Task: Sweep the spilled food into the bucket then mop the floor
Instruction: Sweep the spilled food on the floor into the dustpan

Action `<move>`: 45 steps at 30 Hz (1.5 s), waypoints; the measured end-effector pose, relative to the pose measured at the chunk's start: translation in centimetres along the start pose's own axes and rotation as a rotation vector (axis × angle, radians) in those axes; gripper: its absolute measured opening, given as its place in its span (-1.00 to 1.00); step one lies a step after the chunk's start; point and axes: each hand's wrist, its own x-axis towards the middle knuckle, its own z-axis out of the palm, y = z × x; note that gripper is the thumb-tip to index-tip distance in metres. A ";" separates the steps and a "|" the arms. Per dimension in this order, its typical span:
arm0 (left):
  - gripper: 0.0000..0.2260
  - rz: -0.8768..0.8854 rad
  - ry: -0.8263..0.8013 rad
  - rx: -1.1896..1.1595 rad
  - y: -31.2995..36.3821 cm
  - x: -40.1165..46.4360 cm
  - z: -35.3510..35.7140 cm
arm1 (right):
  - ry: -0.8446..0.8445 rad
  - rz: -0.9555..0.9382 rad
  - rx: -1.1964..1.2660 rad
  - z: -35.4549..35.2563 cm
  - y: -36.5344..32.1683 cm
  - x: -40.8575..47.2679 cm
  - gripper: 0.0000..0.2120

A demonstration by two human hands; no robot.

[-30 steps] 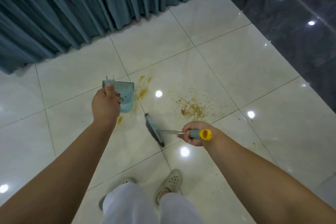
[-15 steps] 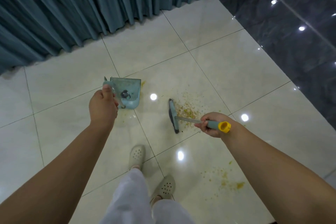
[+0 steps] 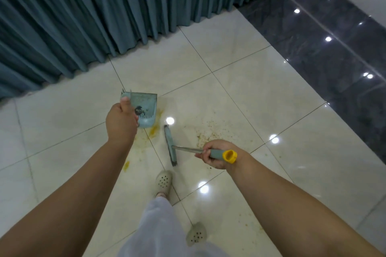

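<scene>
While yellow-brown crumbs and smears (image 3: 208, 134) remain on glossy cream tile floor (image 3: 240, 94), sweeping unfinished, mopping unstarted: left hand (image 3: 121, 123) clenched on light-blue plastic dustpan (image 3: 144, 108), right hand (image 3: 217, 153) wrapped round grey-handled, yellow-capped brush (image 3: 171, 146).

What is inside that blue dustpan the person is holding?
The dustpan, held in the left hand, shows a dark clump and faint specks inside. The hand covers its near left corner, so anything there is hidden.

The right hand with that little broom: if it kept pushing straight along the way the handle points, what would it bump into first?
Probably the yellow food smear on the tile, then the dustpan in the left hand. The right hand aims the broom leftward toward them, though depth is hard to judge.
</scene>
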 end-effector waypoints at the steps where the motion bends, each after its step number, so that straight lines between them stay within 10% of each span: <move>1: -0.55 0.006 -0.005 0.002 0.4 1.0 0.0 | 0.002 0.011 0.003 1.1 -0.5 0.6 -0.93; 27: -0.58 0.113 -0.303 0.208 5.3 15.5 7.5 | 0.322 -0.247 0.607 0.2 -8.1 0.9 -0.54; 45: -0.57 0.115 -0.341 0.190 6.0 19.4 8.7 | -0.012 -0.156 0.481 11.6 -15.8 8.0 -0.77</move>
